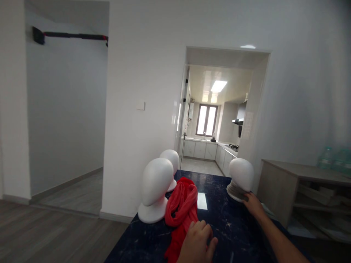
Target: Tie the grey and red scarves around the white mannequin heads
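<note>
A long red scarf [182, 204] lies looped and trailing on the dark blue marble-patterned table [219, 226]. My left hand [199, 237] is over its near end, fingers loosely bent and thumb apart. Two white mannequin heads, a near one [156, 182] and a far one [170, 160], stand to the scarf's left. At the table's right side stands another white mannequin head [241, 173], with a grey-brown cloth band [236, 190] around its neck. My right hand [252, 204] reaches to that neck, its bent fingers at the band; the fingertips are partly hidden.
A pale cloth [268, 211] shows behind my right forearm. To the right is a wooden shelf cabinet [276, 190] with bottles [326, 159] on top. Beyond the table, a doorway opens to a kitchen [205, 149]. Wall and wood floor [68, 233] lie left.
</note>
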Demonstrator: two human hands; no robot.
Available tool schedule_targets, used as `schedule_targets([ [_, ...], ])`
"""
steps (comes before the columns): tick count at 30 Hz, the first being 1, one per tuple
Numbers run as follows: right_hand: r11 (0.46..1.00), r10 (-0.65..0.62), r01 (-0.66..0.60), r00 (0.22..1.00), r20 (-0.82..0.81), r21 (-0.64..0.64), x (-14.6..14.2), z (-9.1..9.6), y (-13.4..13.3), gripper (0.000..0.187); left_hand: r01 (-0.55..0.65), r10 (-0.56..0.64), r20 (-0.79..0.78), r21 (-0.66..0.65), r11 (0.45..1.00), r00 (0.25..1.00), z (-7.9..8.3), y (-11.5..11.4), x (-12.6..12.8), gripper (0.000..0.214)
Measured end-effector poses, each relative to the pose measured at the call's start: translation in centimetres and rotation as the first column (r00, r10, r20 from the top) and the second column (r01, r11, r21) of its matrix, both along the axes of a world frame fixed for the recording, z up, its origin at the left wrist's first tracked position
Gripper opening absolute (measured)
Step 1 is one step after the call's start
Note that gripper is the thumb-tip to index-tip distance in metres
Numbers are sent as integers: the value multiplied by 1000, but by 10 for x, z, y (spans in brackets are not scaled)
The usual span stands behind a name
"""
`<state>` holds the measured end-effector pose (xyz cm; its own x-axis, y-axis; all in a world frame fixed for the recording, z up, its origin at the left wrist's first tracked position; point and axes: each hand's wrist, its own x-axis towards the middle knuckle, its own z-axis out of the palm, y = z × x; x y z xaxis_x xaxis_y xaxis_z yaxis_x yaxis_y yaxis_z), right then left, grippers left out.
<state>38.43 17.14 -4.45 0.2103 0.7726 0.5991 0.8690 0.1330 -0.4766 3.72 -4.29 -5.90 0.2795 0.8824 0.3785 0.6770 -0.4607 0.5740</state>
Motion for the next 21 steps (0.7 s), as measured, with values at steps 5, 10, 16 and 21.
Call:
schedule_targets([
  [5, 1000, 8, -9, 1000, 9, 22, -7, -6, -37, 22, 6, -4, 93, -20, 1000, 996, 5, -4, 2, 11],
  [10, 989, 134, -134, 991, -4, 55, -41, -10, -98, 13, 115, -106, 196, -37, 993, 975, 6, -6, -1, 8],
  [16, 941, 338, -324, 880, -334, 96, -90, -15, -174, 29, 426, -393, 360, -15, 905, 846, 9, -12, 17, 48],
  [21, 969, 247, -236, 887, -390, 77, -110, -22, -195, 26, 402, -238, 527, -220, 889, 816, 1, 10, 67, 52],
])
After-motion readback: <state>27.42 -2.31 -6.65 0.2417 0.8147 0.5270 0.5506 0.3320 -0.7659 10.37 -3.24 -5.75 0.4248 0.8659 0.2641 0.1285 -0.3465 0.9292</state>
